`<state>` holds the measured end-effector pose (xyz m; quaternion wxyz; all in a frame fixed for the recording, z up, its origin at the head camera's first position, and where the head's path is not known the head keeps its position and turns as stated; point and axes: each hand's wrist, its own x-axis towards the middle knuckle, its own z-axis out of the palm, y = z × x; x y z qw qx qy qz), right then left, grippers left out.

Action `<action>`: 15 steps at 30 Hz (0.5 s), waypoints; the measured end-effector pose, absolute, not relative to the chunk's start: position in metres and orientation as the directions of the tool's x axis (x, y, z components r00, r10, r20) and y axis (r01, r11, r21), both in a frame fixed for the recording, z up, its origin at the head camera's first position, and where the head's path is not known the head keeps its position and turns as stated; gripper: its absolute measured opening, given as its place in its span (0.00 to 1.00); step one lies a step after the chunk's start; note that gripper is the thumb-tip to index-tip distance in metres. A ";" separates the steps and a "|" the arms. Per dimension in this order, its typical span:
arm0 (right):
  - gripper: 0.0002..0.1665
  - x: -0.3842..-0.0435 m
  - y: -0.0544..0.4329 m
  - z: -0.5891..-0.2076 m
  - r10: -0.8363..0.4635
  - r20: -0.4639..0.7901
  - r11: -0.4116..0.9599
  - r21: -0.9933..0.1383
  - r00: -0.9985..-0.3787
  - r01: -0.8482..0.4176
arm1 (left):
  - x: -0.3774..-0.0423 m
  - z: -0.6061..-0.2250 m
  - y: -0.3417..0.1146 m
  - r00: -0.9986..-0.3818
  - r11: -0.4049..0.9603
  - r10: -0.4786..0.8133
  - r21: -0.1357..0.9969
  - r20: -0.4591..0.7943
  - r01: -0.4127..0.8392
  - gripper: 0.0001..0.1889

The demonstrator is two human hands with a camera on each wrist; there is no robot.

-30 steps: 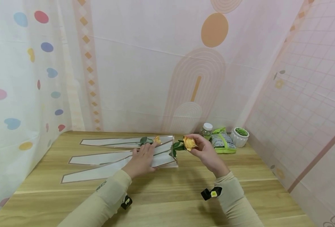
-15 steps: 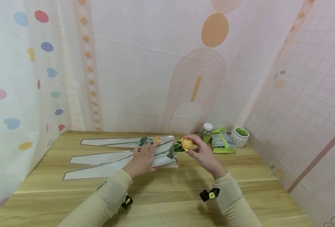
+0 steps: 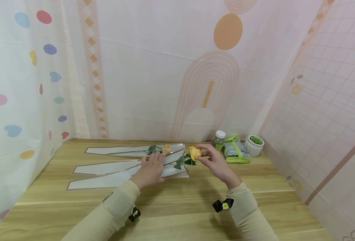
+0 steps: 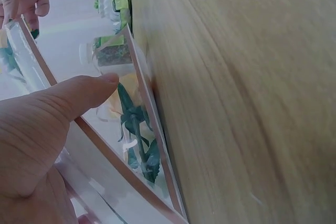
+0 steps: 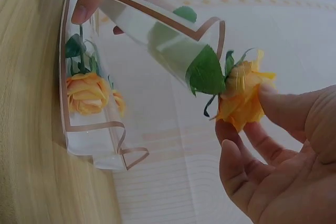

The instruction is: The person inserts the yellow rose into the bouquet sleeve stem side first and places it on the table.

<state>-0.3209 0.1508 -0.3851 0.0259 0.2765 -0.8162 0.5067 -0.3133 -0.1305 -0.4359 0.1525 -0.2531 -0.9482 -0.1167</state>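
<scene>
My right hand (image 3: 220,165) pinches the head of a yellow rose (image 5: 242,95) between thumb and fingers. The rose's stem and lower leaves lie inside a clear and white flower sleeve (image 3: 111,177) with a brown border; its bloom is just past the sleeve's mouth. My left hand (image 3: 150,170) holds this sleeve partway along, the thumb (image 4: 84,90) over its edge, fingers partly hidden behind it. Beneath it lies another sleeve with a yellow rose (image 5: 86,94) inside. Farther back, a third sleeve (image 3: 102,150) holds a yellow rose (image 3: 166,149).
At the back right stand a clear jar with a white lid (image 3: 219,139), a green and grey packet (image 3: 236,150) and a white ribbed pot (image 3: 253,145) with green inside. A patterned curtain (image 3: 141,83) hangs behind the wooden table (image 3: 177,214).
My right hand has moved the yellow rose left, so its stem and leaves are deeper in the sleeve. The held sleeve's narrow end has shifted slightly up. My left hand has stayed in place.
</scene>
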 end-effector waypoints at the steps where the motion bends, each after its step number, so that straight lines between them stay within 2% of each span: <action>1: 0.25 -0.321 0.151 -0.385 -0.413 0.312 0.333 -0.823 -0.856 -0.460 | -0.313 -0.436 -0.131 -0.824 0.845 0.444 0.143 0.351 0.516 0.53; 7: 0.18 -0.320 0.149 -0.384 -0.356 0.265 0.348 -0.852 -0.896 -0.391 | -0.311 -0.434 -0.129 -0.831 0.848 0.434 0.154 0.347 0.507 0.53; 15: 0.18 -0.319 0.147 -0.382 -0.306 0.247 0.402 -0.842 -0.920 -0.360 | -0.310 -0.433 -0.129 -0.819 0.844 0.443 0.138 0.364 0.518 0.54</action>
